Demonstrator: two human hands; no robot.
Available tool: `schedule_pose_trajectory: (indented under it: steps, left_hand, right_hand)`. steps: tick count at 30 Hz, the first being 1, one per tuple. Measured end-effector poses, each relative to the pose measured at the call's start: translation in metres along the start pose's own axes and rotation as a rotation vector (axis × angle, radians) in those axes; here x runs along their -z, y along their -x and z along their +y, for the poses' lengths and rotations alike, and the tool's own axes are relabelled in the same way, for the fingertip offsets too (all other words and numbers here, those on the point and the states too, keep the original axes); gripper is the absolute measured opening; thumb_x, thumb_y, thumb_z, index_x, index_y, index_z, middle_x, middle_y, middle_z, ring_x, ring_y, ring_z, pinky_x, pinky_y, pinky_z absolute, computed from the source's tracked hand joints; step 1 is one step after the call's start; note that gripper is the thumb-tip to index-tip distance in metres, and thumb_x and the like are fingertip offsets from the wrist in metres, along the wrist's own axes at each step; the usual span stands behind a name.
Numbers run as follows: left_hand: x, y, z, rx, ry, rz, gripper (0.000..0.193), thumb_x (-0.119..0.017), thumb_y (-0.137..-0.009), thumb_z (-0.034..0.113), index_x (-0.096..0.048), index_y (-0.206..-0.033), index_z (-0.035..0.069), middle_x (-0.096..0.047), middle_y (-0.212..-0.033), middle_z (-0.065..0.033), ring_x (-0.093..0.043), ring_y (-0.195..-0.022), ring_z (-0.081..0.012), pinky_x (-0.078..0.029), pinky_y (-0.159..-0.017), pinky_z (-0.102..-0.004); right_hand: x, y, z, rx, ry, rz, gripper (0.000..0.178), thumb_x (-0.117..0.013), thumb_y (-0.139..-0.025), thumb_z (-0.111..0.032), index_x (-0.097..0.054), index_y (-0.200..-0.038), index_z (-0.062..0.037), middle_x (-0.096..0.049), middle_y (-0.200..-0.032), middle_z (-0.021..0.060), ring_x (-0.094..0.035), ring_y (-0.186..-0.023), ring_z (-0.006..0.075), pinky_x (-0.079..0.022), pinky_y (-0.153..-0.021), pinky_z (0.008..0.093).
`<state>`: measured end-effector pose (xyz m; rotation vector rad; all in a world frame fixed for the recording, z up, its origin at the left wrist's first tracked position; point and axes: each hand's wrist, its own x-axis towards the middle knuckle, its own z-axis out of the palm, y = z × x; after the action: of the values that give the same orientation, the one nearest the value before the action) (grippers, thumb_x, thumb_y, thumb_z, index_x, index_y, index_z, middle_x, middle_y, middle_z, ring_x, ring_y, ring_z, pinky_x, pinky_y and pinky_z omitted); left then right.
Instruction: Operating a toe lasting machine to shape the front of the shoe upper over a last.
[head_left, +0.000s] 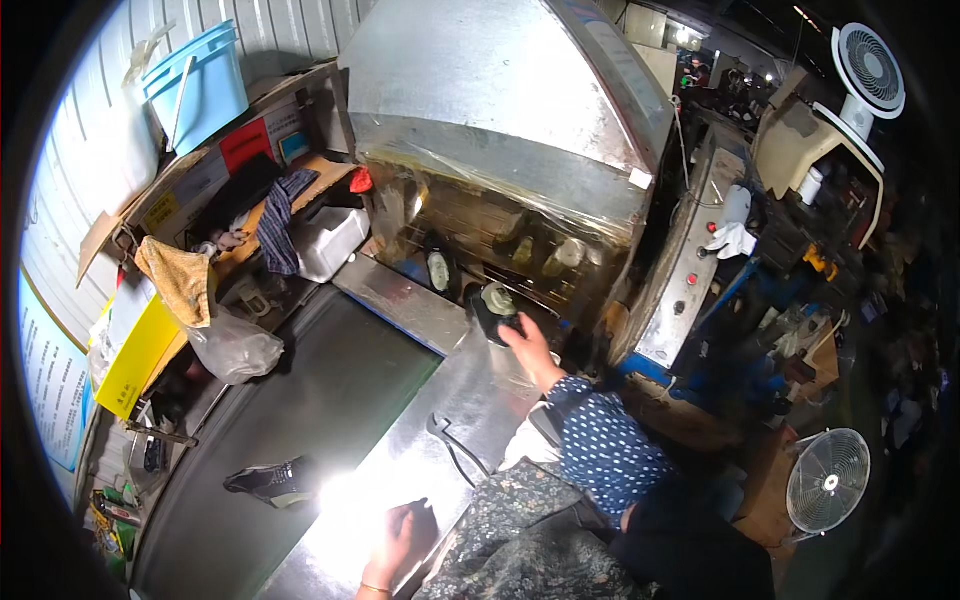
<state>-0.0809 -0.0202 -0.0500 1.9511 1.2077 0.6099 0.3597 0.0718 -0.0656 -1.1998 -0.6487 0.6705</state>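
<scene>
While the right hand [528, 345] has its fingers bent, nearly closed, around the near end of a dark shoe [486, 322] at the mouth of a metal-hooded box [500, 90], the left hand [393, 548], loosely curled, looks empty over the metal table [455, 390]. Stuffed with a pale insert [497, 298], the shoe is probably firm, best gripped there.

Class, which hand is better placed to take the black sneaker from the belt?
Probably the left hand: it looks empty and nearer that black sneaker, while the right hand touches another shoe.
</scene>
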Motion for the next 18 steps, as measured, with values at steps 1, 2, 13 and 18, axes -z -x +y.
schedule_pose_trajectory:
  steps: [1, 2, 13, 18]
  left_hand:
    - [-0.001, -0.003, 0.002, -0.046, -0.058, -0.029, 0.022, -0.067, -0.09, 0.015, -0.071, -0.107, 0.001, -0.072, -0.101, -0.019, -0.07, -0.095, -0.0309, -0.054, -0.086, -0.0367]
    - [0.004, -0.003, 0.002, -0.032, -0.064, -0.02, 0.022, -0.067, -0.09, 0.015, -0.071, -0.107, 0.001, -0.072, -0.101, -0.019, -0.07, -0.095, -0.0309, -0.054, -0.086, -0.0367]
    - [0.173, -0.064, -0.159, -0.002, -0.792, 0.357, 0.08, -0.066, -0.071, 0.005, -0.038, -0.146, 0.003, -0.029, -0.154, -0.029, -0.028, -0.141, -0.05, -0.028, -0.117, -0.0517]
    - [0.258, -0.07, -0.222, 0.49, -0.829, 0.215, 0.133, -0.096, -0.044, 0.039, -0.025, -0.154, 0.012, -0.019, -0.16, -0.0239, -0.019, -0.146, -0.0445, -0.026, -0.119, -0.049]
  right_hand:
    - [-0.002, -0.004, 0.024, -0.006, 0.175, -0.04, 0.05, -0.072, -0.089, -0.021, -0.055, -0.13, 0.0027, -0.066, -0.12, 0.0097, -0.061, -0.107, 0.0171, -0.048, -0.093, 0.0293]
    - [-0.017, 0.008, 0.032, -0.02, 0.349, -0.096, 0.051, -0.072, -0.09, -0.021, -0.055, -0.13, 0.0034, -0.067, -0.12, 0.0099, -0.061, -0.107, 0.0163, -0.048, -0.092, 0.0293]
    - [0.031, 0.281, -0.036, 0.453, 1.047, -0.596, 0.023, -0.069, -0.086, -0.019, -0.072, -0.106, -0.0083, -0.066, -0.124, 0.0096, -0.055, -0.125, 0.0315, -0.042, -0.107, 0.0406]
    - [0.035, 0.289, -0.029, 0.477, 0.895, -0.533, 0.027, -0.069, -0.08, -0.011, -0.07, -0.106, -0.0063, -0.064, -0.125, 0.0109, -0.054, -0.122, 0.0355, -0.042, -0.105, 0.0456]
